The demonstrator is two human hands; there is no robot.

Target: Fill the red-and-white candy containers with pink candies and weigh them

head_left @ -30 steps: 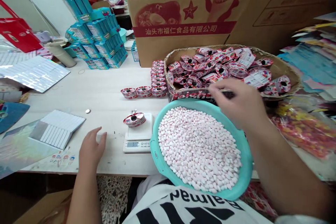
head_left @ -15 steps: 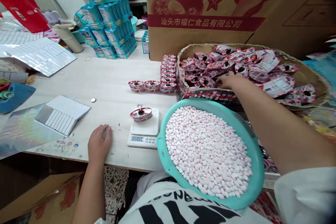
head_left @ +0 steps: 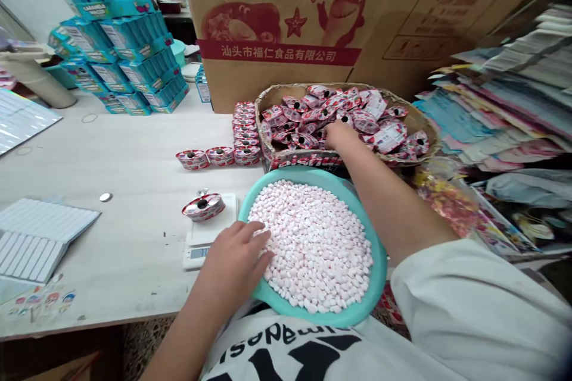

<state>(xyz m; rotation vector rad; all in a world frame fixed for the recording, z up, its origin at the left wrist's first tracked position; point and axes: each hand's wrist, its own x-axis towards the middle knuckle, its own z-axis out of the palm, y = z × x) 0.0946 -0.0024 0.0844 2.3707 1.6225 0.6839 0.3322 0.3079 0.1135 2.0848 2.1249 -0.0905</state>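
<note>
My left hand [head_left: 241, 256] is over the left edge of a turquoise basin [head_left: 379, 262] of small pale pink candies [head_left: 313, 244], its fingers apart and nothing visible in them. My right hand [head_left: 339, 134] reaches into a cardboard tray [head_left: 429, 125] heaped with small red and white printed packs [head_left: 388, 136]; its fingertips are hidden among them. One pack [head_left: 204, 207] with a dark round hole rests on a white digital scale [head_left: 226, 223], left of the basin. My left hand partly covers the scale's display.
Similar packs [head_left: 220, 156] stand in an L-shaped row left of the tray. Stacked turquoise boxes [head_left: 134, 53] are at the back left, a large printed carton [head_left: 277, 71] behind the tray. Printed sheets [head_left: 496, 101] pile up at the right. Folded card [head_left: 40, 238] lies at the left.
My left hand has moved right from the table to the basin's left edge. My right hand has stayed among the packs. The view has shifted to the right.
</note>
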